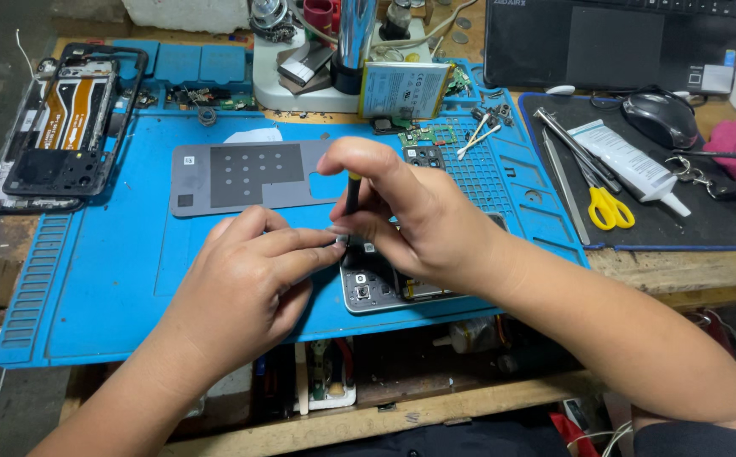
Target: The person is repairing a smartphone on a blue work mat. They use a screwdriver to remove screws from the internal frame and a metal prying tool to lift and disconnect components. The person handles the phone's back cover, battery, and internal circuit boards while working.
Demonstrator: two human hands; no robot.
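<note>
On the blue repair mat, near its front edge, I see the opened phone lying mostly under both hands. My right hand is clenched around a thin screwdriver, held upright with its tip down at the phone's upper edge. My left hand pinches its fingertips beside that tip (whether it holds a screw I cannot tell). By my judgement disassembly is well along: a grey back plate lies apart on the mat, a battery and small circuit boards sit beyond. A second stripped frame rests at far left. Reassembly seems entirely undone.
</note>
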